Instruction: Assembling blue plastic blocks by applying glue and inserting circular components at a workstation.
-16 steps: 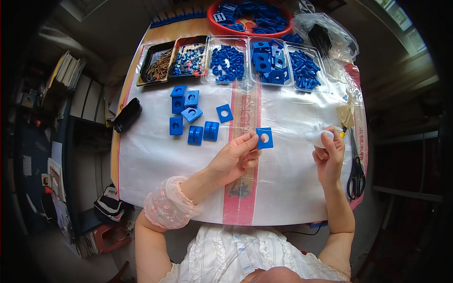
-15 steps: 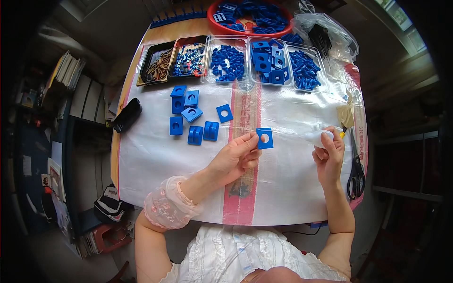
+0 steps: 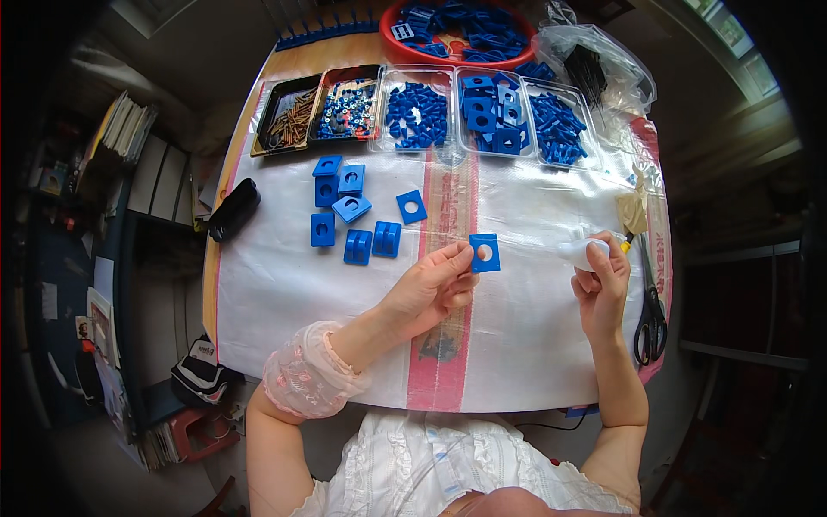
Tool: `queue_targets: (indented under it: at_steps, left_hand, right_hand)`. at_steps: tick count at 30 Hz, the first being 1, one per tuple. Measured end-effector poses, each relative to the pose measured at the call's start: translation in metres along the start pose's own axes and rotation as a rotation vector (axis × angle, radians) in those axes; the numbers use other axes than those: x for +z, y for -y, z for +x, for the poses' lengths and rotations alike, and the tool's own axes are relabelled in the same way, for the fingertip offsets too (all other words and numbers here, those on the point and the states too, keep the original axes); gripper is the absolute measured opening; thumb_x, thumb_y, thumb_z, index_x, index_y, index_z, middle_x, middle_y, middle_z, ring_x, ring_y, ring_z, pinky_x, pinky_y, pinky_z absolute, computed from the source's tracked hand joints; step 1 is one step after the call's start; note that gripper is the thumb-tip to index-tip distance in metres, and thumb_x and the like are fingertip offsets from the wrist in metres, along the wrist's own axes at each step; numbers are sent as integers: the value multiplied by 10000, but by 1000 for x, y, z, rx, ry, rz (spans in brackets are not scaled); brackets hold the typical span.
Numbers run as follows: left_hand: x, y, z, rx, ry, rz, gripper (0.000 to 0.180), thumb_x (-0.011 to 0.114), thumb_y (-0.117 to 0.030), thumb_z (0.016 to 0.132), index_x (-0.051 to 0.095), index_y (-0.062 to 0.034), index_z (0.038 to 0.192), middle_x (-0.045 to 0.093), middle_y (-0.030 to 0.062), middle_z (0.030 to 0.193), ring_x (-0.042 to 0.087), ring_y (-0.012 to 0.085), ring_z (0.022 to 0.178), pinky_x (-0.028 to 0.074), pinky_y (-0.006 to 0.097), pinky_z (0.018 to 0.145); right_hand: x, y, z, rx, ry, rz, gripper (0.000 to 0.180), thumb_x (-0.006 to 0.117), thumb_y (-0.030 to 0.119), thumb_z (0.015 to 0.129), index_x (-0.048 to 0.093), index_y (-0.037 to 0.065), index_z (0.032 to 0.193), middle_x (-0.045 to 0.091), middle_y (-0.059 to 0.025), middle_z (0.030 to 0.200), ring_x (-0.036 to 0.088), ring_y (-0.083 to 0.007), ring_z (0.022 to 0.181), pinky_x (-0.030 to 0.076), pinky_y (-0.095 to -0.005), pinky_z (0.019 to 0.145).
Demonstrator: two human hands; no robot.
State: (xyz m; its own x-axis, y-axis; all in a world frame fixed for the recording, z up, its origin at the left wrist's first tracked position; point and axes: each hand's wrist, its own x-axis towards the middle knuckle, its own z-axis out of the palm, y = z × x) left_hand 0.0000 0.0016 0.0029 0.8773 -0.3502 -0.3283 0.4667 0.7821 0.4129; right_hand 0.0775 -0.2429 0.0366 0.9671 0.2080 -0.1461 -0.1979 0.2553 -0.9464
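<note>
We've got the left hand (image 3: 431, 289) pinching a blue square plate with a round hole (image 3: 484, 252) by its left edge, fingertips in a narrow grip around it, held just above the white plastic sheet (image 3: 534, 327) covering the surface. To the right of that plate, the right hand (image 3: 601, 284) is wrapped around a small white bottle (image 3: 581, 251), nozzle end pointing left toward the plate, not touching it. Up and left of the plate sits a loose cluster of blue plates (image 3: 353, 211). Further up, a row of clear trays (image 3: 482, 112) full of blue parts. Black scissors (image 3: 650, 306) lie right of the right hand.
</note>
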Motion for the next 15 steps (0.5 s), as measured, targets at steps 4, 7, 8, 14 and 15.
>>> queue_targets:
  at_steps: [4,7,8,14,15]
  left_hand:
    - [-1,0,0,-5,2,1,138,580,-260,1012,587,-131,1062,602,-73,1016,409,24,716,329,159,541]
    - [0,0,0,-1,-6,9,142,578,-262,1014,587,-130,1066,598,-76,1013,409,24,719,327,156,540]
    - [0,0,0,0,-3,9,143,577,-262,1014,586,-131,1069,598,-76,1012,410,25,720,327,155,539]
    - [-2,0,0,2,27,12,148,574,-267,1016,583,-135,1081,598,-77,1006,410,24,721,325,153,538]
    - [-2,0,0,4,22,10,148,574,-268,1016,584,-135,1081,598,-77,1005,410,24,721,325,153,537]
  right_hand:
    - [0,0,0,-6,3,0,139,656,184,918,548,97,922,430,87,605,276,10,455,186,-192,422]
    - [0,-1,0,-4,2,-7,137,655,186,919,549,98,923,431,86,604,276,11,455,187,-191,420]
    - [0,-1,0,-4,6,-5,136,653,186,921,550,98,924,436,85,606,277,11,456,188,-191,419]
    - [-1,0,0,-20,16,9,123,637,191,933,555,99,933,462,78,622,280,12,464,189,-189,417]
    - [-3,0,1,-26,23,22,121,633,193,936,556,100,935,468,76,627,283,12,468,190,-188,418]
